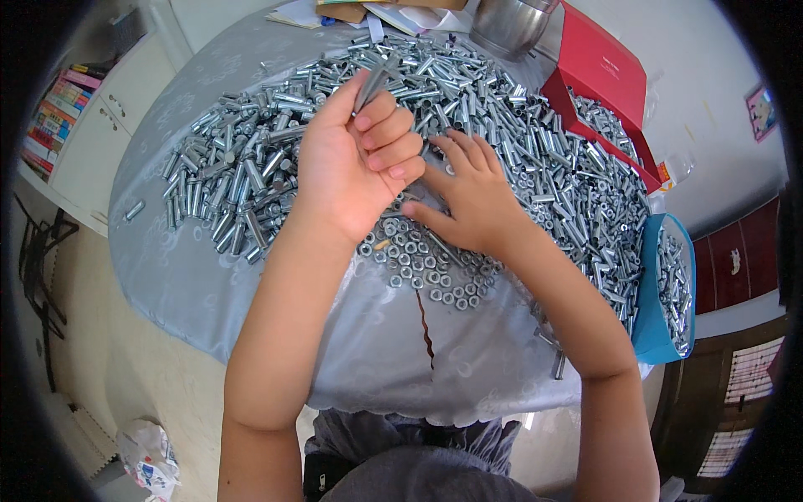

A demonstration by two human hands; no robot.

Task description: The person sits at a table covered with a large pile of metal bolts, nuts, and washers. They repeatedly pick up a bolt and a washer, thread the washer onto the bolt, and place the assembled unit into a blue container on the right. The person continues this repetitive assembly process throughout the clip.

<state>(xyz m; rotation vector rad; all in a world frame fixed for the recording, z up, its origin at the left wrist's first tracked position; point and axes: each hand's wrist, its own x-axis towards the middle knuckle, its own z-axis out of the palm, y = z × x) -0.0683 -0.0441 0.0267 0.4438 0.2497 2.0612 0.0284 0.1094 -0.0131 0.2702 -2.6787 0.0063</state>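
My left hand is raised over the table with its fingers curled, and a shiny metal bolt sticks up between thumb and fingers. To its right, my right hand rests palm down on the edge of the metal heap with its fingers spread. Loose hex nuts lie in a patch just below both hands. Beyond and around them spreads a big heap of silvery bolts and sleeves. Whatever lies under my right palm is hidden.
The round table wears a grey patterned cloth. On the right stand an open red box and a blue container, both holding metal parts. A metal pot and papers sit at the back. One bolt lies apart at far left.
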